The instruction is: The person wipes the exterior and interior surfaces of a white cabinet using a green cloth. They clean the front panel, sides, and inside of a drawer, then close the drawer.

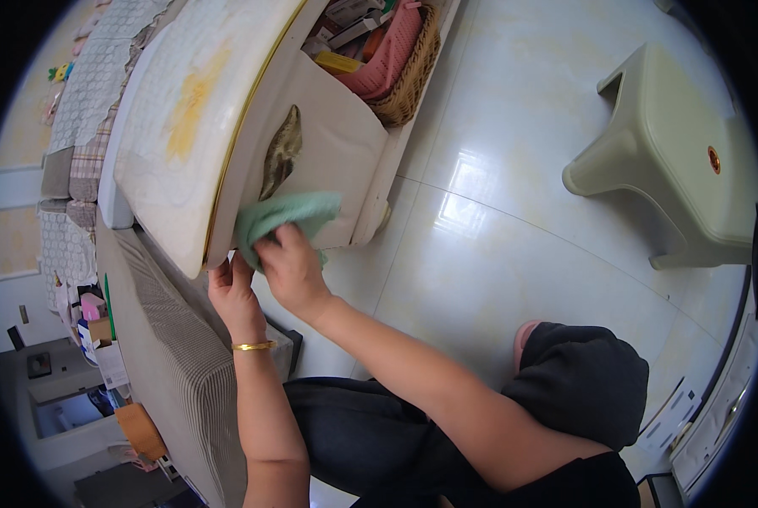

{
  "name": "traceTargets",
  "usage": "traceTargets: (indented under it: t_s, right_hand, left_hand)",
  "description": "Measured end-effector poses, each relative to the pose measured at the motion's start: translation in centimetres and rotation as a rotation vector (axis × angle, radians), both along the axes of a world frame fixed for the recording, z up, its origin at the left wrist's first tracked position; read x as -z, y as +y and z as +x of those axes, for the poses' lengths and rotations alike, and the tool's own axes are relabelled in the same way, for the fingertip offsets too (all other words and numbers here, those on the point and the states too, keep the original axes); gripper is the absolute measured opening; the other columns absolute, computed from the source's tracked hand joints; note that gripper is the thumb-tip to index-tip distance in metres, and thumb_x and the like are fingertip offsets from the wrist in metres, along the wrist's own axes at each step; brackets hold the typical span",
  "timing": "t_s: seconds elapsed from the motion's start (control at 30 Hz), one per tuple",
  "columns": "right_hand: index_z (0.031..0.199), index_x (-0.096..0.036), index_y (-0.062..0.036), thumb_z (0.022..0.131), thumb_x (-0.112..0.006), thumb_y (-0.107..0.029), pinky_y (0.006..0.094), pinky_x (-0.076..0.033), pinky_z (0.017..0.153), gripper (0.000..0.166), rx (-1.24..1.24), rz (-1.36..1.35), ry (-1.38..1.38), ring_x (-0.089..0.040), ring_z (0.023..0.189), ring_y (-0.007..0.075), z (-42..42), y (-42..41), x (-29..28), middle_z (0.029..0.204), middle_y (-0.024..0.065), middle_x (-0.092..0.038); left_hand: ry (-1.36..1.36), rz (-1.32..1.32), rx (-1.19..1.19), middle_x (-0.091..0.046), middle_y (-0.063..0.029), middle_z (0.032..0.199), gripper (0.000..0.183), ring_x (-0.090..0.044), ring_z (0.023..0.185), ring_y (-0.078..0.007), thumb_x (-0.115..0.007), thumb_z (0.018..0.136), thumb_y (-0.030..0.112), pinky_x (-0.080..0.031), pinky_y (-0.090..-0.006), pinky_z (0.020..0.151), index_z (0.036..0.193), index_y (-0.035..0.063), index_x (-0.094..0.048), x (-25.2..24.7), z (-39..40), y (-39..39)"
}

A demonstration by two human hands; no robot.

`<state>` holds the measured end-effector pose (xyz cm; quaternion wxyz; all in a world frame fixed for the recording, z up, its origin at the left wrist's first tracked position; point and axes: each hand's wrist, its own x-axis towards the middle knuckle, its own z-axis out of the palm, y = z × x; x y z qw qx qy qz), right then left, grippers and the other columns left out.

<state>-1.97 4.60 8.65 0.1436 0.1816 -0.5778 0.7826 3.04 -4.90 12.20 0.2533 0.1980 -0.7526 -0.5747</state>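
Note:
My right hand [290,270] holds a light green cloth [290,213] against the side panel of a white cabinet-like table [347,159], just below a carved gold ornament [282,152]. My left hand [236,292], with a gold bangle at the wrist, is at the corner under the gold-edged tabletop [182,127]. Its fingertips are close to the cloth; whether they pinch its edge or the table's edge cannot be made out. The palm side of my right hand is partly hidden by the cloth's folds.
A pink plastic basket [385,60] of small boxes sits by a wicker basket [417,76] in the table's open shelf. A pale plastic stool [684,146] stands on the tiled floor at the right. A ribbed-cover sofa [182,355] lies close at the left.

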Motion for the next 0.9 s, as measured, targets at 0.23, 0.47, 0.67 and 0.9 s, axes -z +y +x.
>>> traceTargets:
  t_s: [0.23,0.47,0.67,0.9]
  right_hand:
    - [0.094,-0.065,-0.0066,0.075,-0.058,-0.008,0.0421,-0.047,0.076,0.02,0.088,0.127,0.042,-0.053,0.091,0.0338,0.1,-0.1,0.2,0.098,0.0103,-0.054]
    - [0.095,-0.067,-0.009,0.077,-0.057,-0.011,0.0429,-0.046,0.078,0.021,0.072,0.128,0.046,-0.052,0.094,0.0335,1.6,-0.7,-0.3,0.103,0.0093,-0.054]
    - [0.097,-0.068,-0.0099,0.078,-0.056,-0.012,0.0431,-0.044,0.079,0.022,0.024,0.181,0.051,-0.052,0.094,0.0325,-0.5,0.3,0.3,0.1,0.0095,-0.054]
    - [0.093,-0.068,-0.0086,0.076,-0.057,-0.01,0.0407,-0.046,0.078,0.02,0.032,0.124,0.13,-0.054,0.094,0.0316,1.2,0.3,0.5,0.097,0.0095,-0.055]
  left_hand:
    - [-0.035,-0.109,-0.07,-0.056,-0.0079,0.121,0.029,-0.055,0.103,-0.0151,-0.054,0.093,0.004,-0.044,-0.0268,0.089,0.12,-0.0056,-0.051,0.8,0.4,-1.2]
    - [0.022,-0.138,-0.063,-0.063,-0.0104,0.108,0.027,-0.06,0.095,-0.0158,-0.062,0.087,0.001,-0.048,-0.0286,0.086,0.113,-0.0051,-0.056,1.7,0.2,-1.3]
    - [0.017,-0.104,-0.053,-0.058,-0.0098,0.122,0.033,-0.055,0.104,-0.0157,-0.057,0.09,0.0,-0.044,-0.0276,0.091,0.122,-0.0056,-0.051,1.0,0.3,-0.8]
    - [-0.05,-0.138,-0.063,-0.058,-0.01,0.121,0.033,-0.056,0.105,-0.016,-0.056,0.09,0.0,-0.044,-0.0268,0.09,0.121,-0.0066,-0.051,0.9,0.2,-0.9]
